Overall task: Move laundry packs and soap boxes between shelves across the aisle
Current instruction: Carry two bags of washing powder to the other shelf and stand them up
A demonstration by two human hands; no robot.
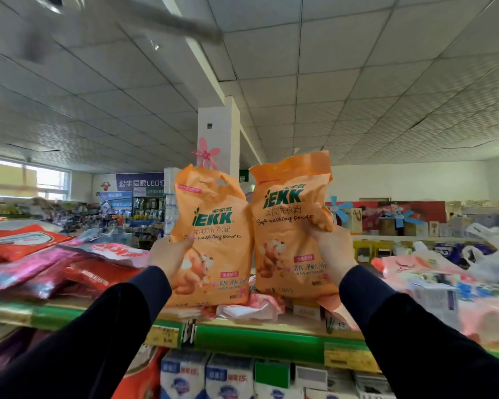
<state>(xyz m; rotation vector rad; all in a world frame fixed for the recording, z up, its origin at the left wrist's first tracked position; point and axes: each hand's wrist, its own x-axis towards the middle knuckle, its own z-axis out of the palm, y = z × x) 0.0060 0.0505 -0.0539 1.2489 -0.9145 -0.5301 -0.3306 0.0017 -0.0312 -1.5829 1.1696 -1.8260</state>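
Left hand: fingers curled round left orange pack, gripping its left edge | Right hand: fingers pinch right orange pack at its right edge | Both packs upright, touching, over top shelf | Soap boxes below.

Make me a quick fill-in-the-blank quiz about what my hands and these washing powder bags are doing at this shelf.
1. Each hand holds one ____ bag of washing powder.
2. The left hand has its grip on the left bag; the right hand holds the right bag, which sits ____ than the left one.
3. The shelf edge below them is ____.

Missing words: orange; higher; green
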